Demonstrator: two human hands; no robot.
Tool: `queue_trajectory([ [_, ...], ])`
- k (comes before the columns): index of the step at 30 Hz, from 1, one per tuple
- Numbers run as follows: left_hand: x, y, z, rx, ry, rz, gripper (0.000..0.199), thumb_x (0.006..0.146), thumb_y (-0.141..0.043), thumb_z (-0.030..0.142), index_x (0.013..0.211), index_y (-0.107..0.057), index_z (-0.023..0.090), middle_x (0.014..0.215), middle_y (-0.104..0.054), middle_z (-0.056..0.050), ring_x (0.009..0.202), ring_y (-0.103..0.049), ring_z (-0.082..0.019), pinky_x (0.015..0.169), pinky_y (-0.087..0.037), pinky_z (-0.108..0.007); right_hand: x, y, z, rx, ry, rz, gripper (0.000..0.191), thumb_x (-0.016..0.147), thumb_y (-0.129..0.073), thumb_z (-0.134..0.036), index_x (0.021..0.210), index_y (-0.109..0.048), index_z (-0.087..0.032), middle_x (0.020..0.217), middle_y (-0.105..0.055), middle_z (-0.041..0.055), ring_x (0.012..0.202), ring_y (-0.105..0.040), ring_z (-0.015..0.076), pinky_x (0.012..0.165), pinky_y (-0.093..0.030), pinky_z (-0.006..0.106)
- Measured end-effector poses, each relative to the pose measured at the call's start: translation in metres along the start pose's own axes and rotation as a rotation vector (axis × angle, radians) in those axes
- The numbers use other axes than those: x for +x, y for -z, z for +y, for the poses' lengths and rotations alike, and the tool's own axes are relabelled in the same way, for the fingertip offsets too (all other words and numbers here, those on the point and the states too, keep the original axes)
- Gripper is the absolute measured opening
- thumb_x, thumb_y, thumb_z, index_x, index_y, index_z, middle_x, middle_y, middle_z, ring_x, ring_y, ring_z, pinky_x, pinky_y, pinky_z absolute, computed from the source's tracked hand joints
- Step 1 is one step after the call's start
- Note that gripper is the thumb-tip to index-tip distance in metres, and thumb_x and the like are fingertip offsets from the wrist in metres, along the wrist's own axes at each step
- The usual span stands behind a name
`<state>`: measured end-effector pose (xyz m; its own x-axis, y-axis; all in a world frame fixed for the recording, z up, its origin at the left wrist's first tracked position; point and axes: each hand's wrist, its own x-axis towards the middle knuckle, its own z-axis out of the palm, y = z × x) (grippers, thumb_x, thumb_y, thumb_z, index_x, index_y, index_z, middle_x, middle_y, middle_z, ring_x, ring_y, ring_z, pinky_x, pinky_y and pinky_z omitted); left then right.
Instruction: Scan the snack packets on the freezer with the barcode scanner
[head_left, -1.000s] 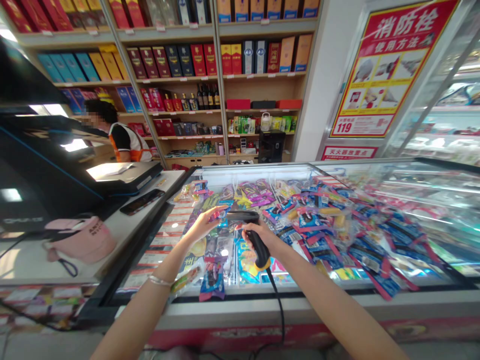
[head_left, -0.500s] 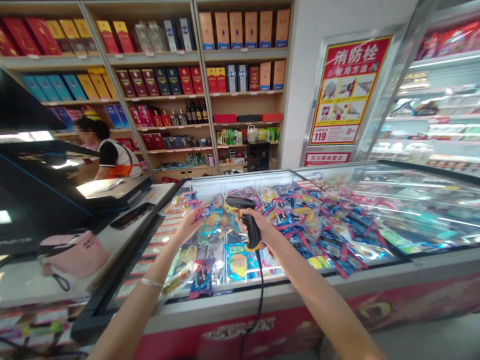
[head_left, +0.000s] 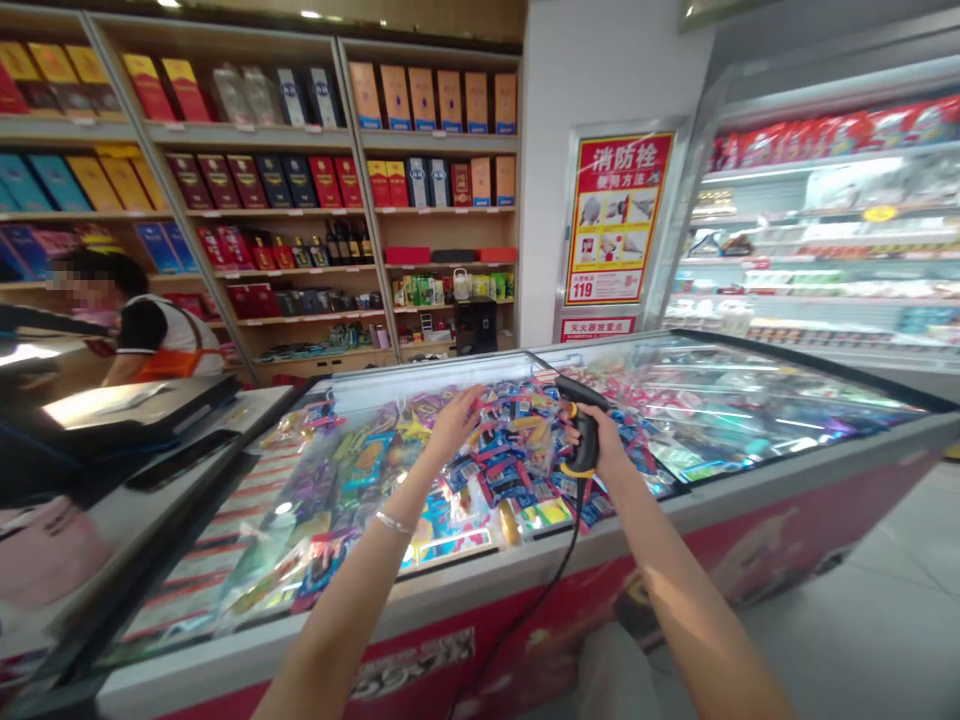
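Note:
My right hand is wrapped round the handle of a black and yellow corded scanner, held above the freezer's packets. Its black cable hangs down over the freezer's front edge. My left hand, with a bracelet on the wrist, reaches over blue and pink snack packets to the left of the scanner. Its fingers point forward and look stretched out; whether they touch a packet is unclear. The packets lie in a heap inside the chest freezer.
A person in an orange apron stands behind the counter at the left. A dark phone and a pink bag lie on that counter. Shelves of boxes line the back; a lit display cooler stands right.
The view has turned right. Both hands have moved right over the freezer, the scanner along with my right hand. The counter and pink bag have shifted toward the left edge.

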<state>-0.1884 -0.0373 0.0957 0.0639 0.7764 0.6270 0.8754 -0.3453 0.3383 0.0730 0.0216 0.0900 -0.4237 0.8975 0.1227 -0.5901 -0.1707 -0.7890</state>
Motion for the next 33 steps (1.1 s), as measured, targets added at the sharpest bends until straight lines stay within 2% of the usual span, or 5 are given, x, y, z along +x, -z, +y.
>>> queue_trajectory([
  [8, -0.002, -0.067, 0.010, 0.136, -0.048, -0.096, 0.044, 0.091, -0.046, 0.039, 0.133, -0.051, 0.025, 0.140, -0.051, -0.008, 0.126, -0.048, -0.025, 0.108, -0.035, -0.045, -0.001, 0.074, 0.010, 0.019, -0.037, 0.121, 0.018, 0.065, -0.065, -0.029, 0.076, -0.060, -0.016, 0.065, -0.056, 0.0000, 0.042, -0.041, 0.0064, 0.036, -0.036, 0.019],
  [13, -0.007, -0.069, 0.012, 0.120, -0.014, -0.086, 0.048, 0.092, -0.044, 0.046, 0.134, -0.049, 0.025, 0.139, -0.051, -0.008, 0.125, -0.049, -0.026, 0.109, -0.033, -0.047, 0.001, 0.093, 0.019, 0.025, -0.072, 0.117, 0.018, 0.064, -0.066, -0.028, 0.078, -0.062, -0.016, 0.065, -0.054, 0.0004, 0.041, -0.039, 0.0061, 0.034, -0.036, 0.018],
  [22, -0.007, -0.070, 0.019, 0.125, 0.037, -0.123, 0.052, 0.092, -0.042, 0.048, 0.138, -0.045, 0.024, 0.137, -0.053, -0.009, 0.124, -0.051, -0.025, 0.106, -0.037, -0.041, 0.000, 0.089, 0.015, 0.001, -0.111, 0.155, 0.018, 0.061, -0.065, -0.025, 0.077, -0.062, -0.018, 0.066, -0.054, 0.0014, 0.041, -0.037, 0.0068, 0.031, -0.035, 0.019],
  [27, -0.004, -0.030, 0.020, 0.173, 0.063, -0.089, 0.062, 0.093, -0.037, 0.054, 0.148, -0.030, 0.026, 0.141, -0.051, -0.008, 0.130, -0.045, -0.029, 0.110, -0.031, -0.047, -0.008, 0.062, 0.003, -0.101, -0.080, 0.174, 0.010, 0.063, -0.065, -0.023, 0.072, -0.062, -0.021, 0.066, -0.052, 0.0048, 0.042, -0.039, 0.0086, 0.031, -0.032, 0.023],
  [33, -0.033, 0.089, -0.034, 0.294, 0.183, 0.065, 0.065, 0.092, -0.041, 0.052, 0.149, -0.026, 0.026, 0.145, -0.046, -0.009, 0.138, -0.034, -0.031, 0.112, -0.023, -0.051, -0.005, -0.040, -0.001, -0.137, -0.007, -0.015, 0.013, 0.069, -0.061, -0.028, 0.077, -0.065, -0.019, 0.069, -0.052, 0.0052, 0.041, -0.037, 0.0081, 0.033, -0.029, 0.025],
])
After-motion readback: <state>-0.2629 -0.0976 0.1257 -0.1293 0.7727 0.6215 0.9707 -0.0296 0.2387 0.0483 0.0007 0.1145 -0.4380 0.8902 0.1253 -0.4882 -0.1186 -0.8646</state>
